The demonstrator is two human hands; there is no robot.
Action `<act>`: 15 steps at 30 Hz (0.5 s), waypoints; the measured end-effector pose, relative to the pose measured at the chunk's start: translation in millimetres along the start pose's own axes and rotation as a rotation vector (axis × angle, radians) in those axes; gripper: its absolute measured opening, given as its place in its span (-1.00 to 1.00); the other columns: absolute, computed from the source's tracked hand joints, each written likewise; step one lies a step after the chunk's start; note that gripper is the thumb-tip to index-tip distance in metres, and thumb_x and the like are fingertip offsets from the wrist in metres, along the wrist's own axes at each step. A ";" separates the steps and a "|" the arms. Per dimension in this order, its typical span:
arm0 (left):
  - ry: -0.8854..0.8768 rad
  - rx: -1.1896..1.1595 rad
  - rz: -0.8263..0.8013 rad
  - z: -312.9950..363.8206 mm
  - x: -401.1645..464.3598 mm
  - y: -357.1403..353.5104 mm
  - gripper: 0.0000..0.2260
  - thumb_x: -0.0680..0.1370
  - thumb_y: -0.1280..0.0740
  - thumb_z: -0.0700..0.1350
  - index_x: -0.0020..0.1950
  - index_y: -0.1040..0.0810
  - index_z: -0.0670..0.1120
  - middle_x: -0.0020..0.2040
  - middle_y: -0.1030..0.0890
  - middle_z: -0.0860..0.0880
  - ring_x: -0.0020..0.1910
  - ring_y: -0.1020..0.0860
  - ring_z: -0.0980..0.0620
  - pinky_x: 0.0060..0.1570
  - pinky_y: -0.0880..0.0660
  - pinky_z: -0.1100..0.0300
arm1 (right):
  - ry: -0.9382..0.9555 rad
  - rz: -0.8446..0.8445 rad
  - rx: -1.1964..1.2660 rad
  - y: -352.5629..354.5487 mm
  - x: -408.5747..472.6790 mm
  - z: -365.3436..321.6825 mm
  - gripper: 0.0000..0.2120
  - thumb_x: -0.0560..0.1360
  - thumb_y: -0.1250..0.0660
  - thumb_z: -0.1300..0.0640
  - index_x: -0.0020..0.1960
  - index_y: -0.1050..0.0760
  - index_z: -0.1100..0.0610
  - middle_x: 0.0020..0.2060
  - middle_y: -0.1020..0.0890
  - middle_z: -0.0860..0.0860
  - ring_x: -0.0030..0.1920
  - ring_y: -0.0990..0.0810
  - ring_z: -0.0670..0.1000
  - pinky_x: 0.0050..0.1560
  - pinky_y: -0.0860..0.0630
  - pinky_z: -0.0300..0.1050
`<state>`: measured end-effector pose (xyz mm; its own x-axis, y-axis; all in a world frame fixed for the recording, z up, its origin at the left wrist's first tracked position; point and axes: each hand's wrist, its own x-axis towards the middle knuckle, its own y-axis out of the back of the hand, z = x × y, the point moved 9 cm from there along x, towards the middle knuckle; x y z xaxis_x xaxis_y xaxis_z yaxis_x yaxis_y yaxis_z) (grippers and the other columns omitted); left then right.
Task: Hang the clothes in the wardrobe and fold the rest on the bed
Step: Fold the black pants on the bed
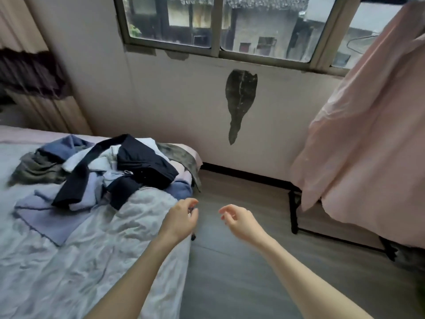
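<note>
A heap of clothes (110,171) lies on the bed (69,261), near its far corner: navy, lilac, white, blue and olive pieces tangled together. A pink fabric wardrobe cover (368,139) hangs on a black frame (293,215) at the right. My left hand (182,218) hovers over the bed's edge, just this side of the heap, fingers loosely curled and holding nothing. My right hand (236,218) hangs over the floor beside it, fingers relaxed and empty. Neither hand touches any garment.
Grey plank floor (241,272) runs between the bed and the wardrobe. A window (218,26) sits above a white wall with a dark patch (240,100). Curtains (34,77) hang at the far left.
</note>
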<state>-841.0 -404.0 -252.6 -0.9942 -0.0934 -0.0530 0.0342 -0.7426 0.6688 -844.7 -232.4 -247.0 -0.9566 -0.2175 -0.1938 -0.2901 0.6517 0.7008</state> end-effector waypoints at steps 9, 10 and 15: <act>0.340 -0.046 0.113 -112.1 144.2 4.4 -0.74 0.57 -0.23 -0.15 0.25 -0.50 -0.06 0.21 -0.54 -0.02 0.07 -0.54 0.02 0.10 -0.42 0.21 | 0.095 -0.213 -0.076 -55.7 219.7 6.5 -0.69 0.56 -0.13 0.19 0.28 -0.44 0.11 0.19 -0.57 0.04 0.16 -0.53 0.06 0.05 -0.36 -0.24; 0.386 -0.052 0.136 -124.2 158.0 5.0 -0.73 0.57 -0.23 -0.16 0.26 -0.49 -0.07 0.21 -0.53 -0.03 0.10 -0.53 -0.01 0.12 -0.43 0.17 | 0.103 -0.248 -0.085 -65.5 241.4 8.9 -0.67 0.56 -0.12 0.19 0.31 -0.41 0.12 0.20 -0.55 0.06 0.18 -0.51 0.06 0.06 -0.36 -0.22; 0.617 -0.203 0.308 -178.9 220.9 5.7 -0.71 0.58 -0.19 -0.21 0.30 -0.47 -0.11 0.23 -0.52 -0.06 0.09 -0.49 0.04 0.12 -0.43 0.18 | 0.241 -0.486 -0.384 -126.0 353.4 17.1 -0.55 0.56 -0.13 0.18 0.44 -0.20 0.15 0.32 -0.37 0.10 0.29 -0.36 0.11 0.15 -0.39 -0.07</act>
<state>-1042.2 -547.5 -393.2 -0.6999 -0.6314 -0.3339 0.3815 -0.7257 0.5725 -1146.7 -378.9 -415.5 -0.6733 -0.6072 -0.4219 -0.6145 0.1422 0.7760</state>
